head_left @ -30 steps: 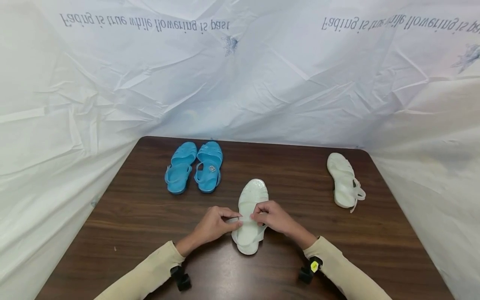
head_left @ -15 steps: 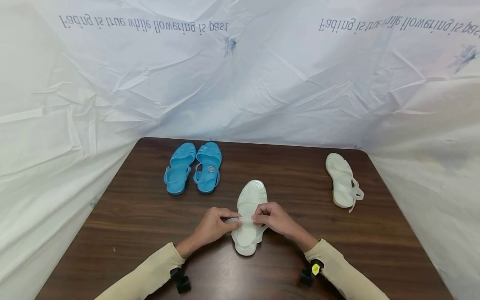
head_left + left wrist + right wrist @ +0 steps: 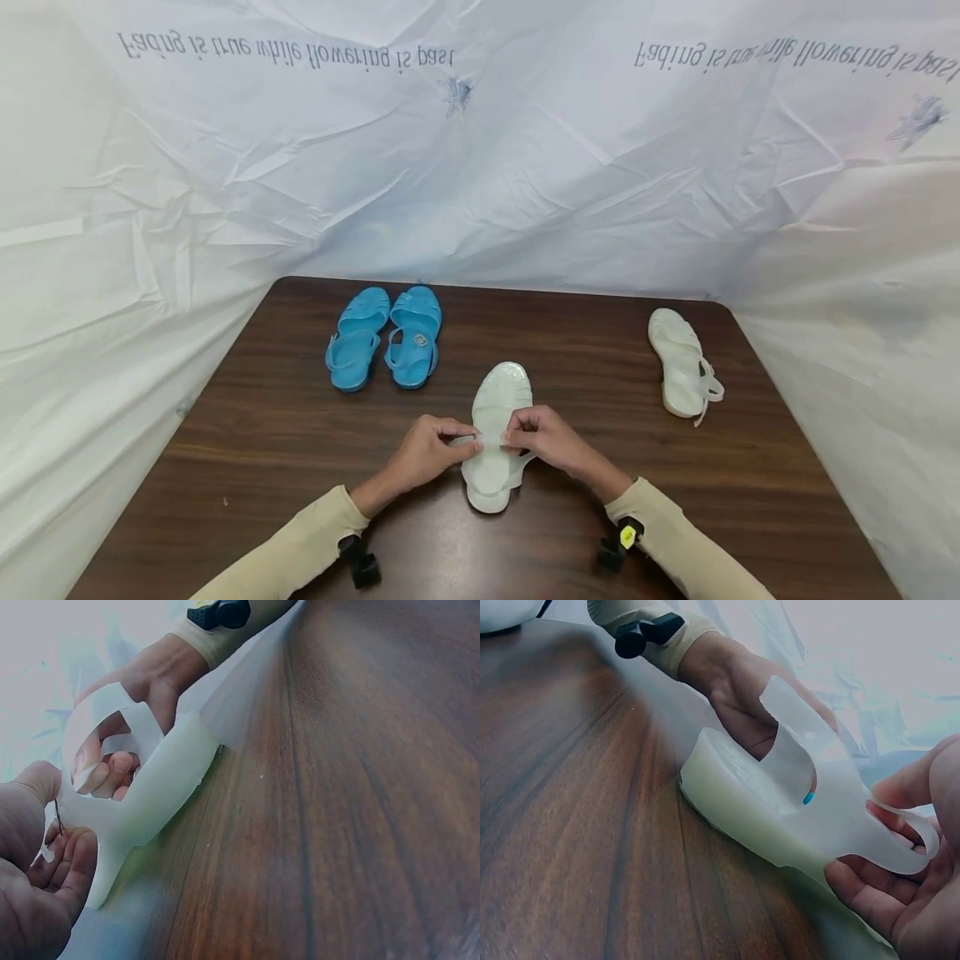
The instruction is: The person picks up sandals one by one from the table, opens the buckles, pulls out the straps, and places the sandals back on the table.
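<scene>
While white sandal point(image 3: 501, 392) sits sole-down between our hands, we pinch its strap point(image 3: 881, 851) from both sides, left hand point(image 3: 429, 450) and right hand point(image 3: 547, 436) each by thumb and fingertips; best, we judge, to line up ends, pull gently.

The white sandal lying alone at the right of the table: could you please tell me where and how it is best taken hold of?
I'd grip the white sandal across its front part, from above and the left in the head view: it lies insole up, toe pointing away, and its strap sticks out on the right, where it might get in the way.
</scene>
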Motion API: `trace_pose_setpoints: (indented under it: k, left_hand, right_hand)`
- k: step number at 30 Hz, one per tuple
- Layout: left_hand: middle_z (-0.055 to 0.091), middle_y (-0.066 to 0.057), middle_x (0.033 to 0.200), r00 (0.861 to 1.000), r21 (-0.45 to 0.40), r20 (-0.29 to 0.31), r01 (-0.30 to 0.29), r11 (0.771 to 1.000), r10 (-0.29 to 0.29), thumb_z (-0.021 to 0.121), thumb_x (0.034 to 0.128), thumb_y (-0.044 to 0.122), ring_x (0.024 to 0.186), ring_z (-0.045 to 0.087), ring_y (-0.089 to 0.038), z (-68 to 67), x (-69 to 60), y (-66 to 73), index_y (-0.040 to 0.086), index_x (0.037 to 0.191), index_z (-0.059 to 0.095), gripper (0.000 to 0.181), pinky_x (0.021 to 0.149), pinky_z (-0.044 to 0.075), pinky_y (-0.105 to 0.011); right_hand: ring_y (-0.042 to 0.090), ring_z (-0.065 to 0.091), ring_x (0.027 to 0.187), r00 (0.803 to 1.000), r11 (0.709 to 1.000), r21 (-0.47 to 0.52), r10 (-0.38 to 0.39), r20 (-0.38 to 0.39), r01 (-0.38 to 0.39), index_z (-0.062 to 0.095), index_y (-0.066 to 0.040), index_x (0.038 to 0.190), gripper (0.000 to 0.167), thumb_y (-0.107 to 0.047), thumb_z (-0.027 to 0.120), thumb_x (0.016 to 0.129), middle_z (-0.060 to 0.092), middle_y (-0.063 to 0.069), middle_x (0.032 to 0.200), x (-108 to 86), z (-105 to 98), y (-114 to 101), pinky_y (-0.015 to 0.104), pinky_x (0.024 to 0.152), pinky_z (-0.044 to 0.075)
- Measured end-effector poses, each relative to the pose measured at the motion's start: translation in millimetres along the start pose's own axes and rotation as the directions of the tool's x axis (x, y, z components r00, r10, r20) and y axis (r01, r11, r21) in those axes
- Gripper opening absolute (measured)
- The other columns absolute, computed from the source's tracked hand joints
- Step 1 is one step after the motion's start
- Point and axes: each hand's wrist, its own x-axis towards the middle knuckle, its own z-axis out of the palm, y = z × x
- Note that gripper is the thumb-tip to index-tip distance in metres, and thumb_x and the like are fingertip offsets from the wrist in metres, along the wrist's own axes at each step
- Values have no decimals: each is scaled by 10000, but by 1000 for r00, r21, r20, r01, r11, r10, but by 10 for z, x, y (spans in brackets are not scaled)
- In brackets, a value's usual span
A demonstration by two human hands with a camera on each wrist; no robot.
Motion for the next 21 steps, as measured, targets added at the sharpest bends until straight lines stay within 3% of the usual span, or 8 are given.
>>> trace_pose_setpoints:
  k: [14, 17, 21]
  left_hand:
    - [775, 8, 994, 1000, 42, 2, -14, 999, 14, 810, 900, 240, 766, 642, -55, -1, -26, 23, 110, 1044, 821, 194, 631, 550, -231]
    - [775, 12, 991, 1000, 78, 13, -21, 997, 20, 812, 899, 265, 738, 633, -45, -1, -13, 66, 127, 1044, 823, 200, 614, 545, -234]
    - [775, 20, 963, 999, 103, 33, -25, 994, 21, 811, 900, 273, 703, 627, -36, -9, -8, 96, 142, 1038, 825, 190, 599, 543, -236]
  right_hand:
    - [111, 574, 663, 1000, 999, 43, 24, 2, -24, 600, 110, 797, 269, -92, 670, 961, 609, 22, 681, -12, 9, 34, 244, 615, 499]
    - [105, 575, 653, 1000, 1000, -19, 18, -4, -18, 622, 83, 780, 246, -91, 664, 950, 604, 9, 673, -4, -2, -11, 248, 619, 510]
    - [109, 565, 643, 1000, 978, -207, 13, 18, -9, 699, -42, 781, 212, -147, 631, 952, 643, -6, 680, 40, -27, -113, 255, 619, 501]
